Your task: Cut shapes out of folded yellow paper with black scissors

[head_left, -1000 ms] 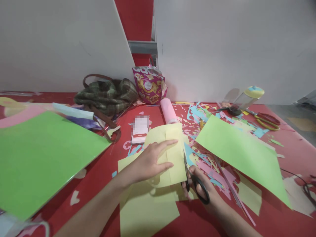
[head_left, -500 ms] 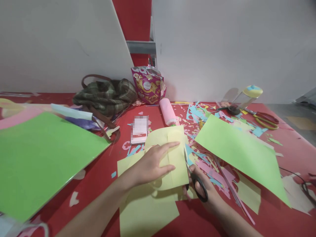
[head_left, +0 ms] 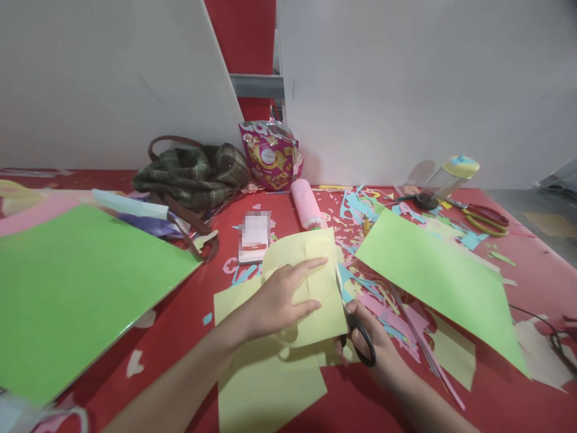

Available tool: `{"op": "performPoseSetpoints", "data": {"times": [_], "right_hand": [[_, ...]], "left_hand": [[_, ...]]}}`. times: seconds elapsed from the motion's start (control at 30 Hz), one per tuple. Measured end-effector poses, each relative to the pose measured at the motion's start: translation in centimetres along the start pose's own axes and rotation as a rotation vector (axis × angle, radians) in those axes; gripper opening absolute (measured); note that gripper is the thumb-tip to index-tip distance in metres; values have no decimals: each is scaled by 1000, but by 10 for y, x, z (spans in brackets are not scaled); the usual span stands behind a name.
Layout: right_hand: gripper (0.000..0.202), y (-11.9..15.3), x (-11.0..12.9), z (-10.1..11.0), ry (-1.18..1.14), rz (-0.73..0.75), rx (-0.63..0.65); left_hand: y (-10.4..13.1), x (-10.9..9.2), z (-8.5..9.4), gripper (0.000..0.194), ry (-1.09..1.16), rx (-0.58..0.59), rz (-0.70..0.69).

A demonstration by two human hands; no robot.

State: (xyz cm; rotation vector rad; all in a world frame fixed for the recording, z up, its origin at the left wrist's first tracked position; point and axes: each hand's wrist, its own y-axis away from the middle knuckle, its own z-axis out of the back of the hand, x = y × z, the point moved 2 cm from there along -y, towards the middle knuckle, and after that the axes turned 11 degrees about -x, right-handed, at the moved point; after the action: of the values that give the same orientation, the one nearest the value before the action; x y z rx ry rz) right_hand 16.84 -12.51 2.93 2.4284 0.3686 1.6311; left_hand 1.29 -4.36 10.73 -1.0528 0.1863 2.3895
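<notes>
My right hand grips black-handled scissors by the loops. Their blades lie along the right part of a curved pale yellow paper. Over that paper stretches my left hand, its thumb and index finger apart on top and holding it; the other fingers are mostly hidden. Flat on the table beneath is another yellow sheet.
Green sheets lie left and right on the red table. Behind stand a pink bottle, a phone, a snack bag and a plaid bag. Paper scraps and red-and-yellow-handled scissors lie right.
The scissors' handle has turned slightly and shifted a little left in my right hand. The yellow paper's lower right corner has moved slightly; my left hand stays almost in place.
</notes>
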Motion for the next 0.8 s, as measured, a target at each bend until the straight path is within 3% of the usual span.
{"op": "performPoseSetpoints", "data": {"times": [0.8], "right_hand": [[42, -1, 7, -4, 75, -17, -91]], "left_hand": [[0, 2, -1, 51, -2, -12, -5]]}}
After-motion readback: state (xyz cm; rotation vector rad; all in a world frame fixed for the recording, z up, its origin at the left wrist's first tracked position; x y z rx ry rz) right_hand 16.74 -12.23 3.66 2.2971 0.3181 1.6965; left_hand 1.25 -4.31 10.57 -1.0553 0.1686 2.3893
